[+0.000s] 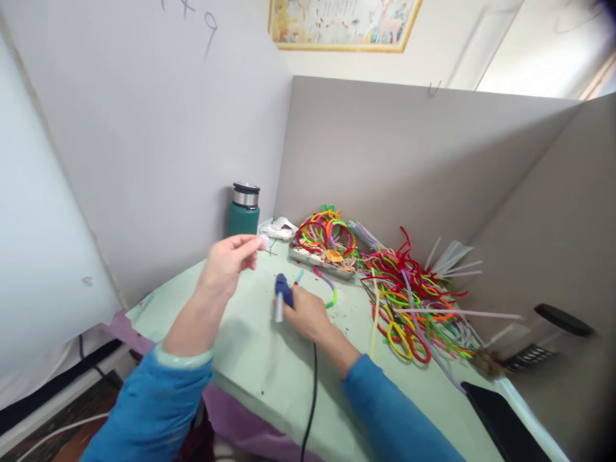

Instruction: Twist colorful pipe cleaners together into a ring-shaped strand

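Observation:
My left hand (225,266) is raised over the table's left side, thumb and forefinger pinched on a small pale pink piece (264,240) too small to name. Lower and to the right, my right hand (308,313) is wrapped round a dark blue glue gun (283,287). A whitish glue stick (279,310) pokes out of its near end, and a black cord (312,398) trails toward the table's front edge. Just beyond that hand lies a curved fuzzy pipe cleaner (331,287) in purple and green. The glue gun's tip is hard to make out.
Behind my hands a tray (320,262) holds colourful rings and small pieces. A tangled heap of pipe cleaners (409,289) spreads over the right side. A green bottle (243,215) stands at the back left. A black flat object (505,420) lies front right. Grey partitions (385,147) enclose the table.

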`<state>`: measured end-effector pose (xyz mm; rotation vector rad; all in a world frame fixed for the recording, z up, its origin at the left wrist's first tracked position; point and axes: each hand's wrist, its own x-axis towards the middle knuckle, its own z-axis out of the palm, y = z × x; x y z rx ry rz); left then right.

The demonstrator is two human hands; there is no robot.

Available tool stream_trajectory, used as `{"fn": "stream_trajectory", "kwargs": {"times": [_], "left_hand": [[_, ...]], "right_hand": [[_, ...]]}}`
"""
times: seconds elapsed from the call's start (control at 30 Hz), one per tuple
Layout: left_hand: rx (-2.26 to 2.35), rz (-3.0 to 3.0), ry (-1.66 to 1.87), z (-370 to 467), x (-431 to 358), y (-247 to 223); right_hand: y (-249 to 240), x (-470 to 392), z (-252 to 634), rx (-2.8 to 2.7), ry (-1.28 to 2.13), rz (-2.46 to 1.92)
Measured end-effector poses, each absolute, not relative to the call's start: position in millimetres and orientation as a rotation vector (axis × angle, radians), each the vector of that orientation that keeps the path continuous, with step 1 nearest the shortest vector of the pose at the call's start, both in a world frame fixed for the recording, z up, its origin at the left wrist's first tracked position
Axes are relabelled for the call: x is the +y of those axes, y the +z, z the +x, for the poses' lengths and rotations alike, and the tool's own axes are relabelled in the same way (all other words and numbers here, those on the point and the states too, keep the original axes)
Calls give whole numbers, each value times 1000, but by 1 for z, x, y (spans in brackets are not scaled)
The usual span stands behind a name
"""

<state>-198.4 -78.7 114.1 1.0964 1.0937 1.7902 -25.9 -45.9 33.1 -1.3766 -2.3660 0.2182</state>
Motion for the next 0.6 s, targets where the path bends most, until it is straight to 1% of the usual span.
{"fn": "stream_trajectory", "kwargs": {"times": [0.07,0.13,0.23,0.3,0.4,0.6], "left_hand": [[1093,1118,1886,-215,-98,133],[1074,1138,1938,-220,-111,144],[1059,1141,1905,-212,-118,145],[1046,1131,1859,-202,-116,141],[1032,1124,1754,-186,-108,131],[981,1183,1532,-150,-86,112]], "right_hand": [[37,-40,-69,-2460,114,-1313],[39,-35,-106,-2533,97,-1266],[37,-31,-139,-2581,120,-1293],[36,-28,-139,-2584,101,-1220],[37,-22,-103,-2533,18,-1120],[32,-10,30,-2436,-32,-1464]]}}
